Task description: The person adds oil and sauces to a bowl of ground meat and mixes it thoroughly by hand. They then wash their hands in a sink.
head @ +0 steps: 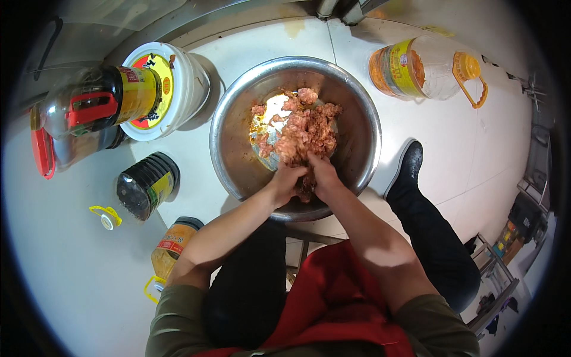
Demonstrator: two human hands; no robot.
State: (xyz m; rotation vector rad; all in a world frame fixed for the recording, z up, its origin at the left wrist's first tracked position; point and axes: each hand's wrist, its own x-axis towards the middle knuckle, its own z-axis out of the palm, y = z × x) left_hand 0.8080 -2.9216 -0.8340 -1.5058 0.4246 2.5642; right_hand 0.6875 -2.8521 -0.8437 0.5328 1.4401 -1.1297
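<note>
A large stainless steel bowl [359, 134] stands on the tiled floor in front of me. Clumps of raw minced meat [308, 127] lie in it, mostly toward the middle and right. Yellowish-brown liquid coats the bowl's bottom at the left. Both hands are in the near half of the bowl. My left hand [284, 184] grips meat, its thumb on top. Close beside it, my right hand [323, 175] has its fingers dug into the same mass. Some meat hangs between the two palms. The fingertips are partly hidden, and the meat just ahead of them is blurred.
At the left, a dark sauce bottle [93, 105] with a red handle appears in front of a lidded white bucket [189, 98]. A dark jug [149, 185] and an amber bottle [171, 250] stand nearer me. An oil jug [415, 67] stands right of the bowl, beyond my shoe [408, 163].
</note>
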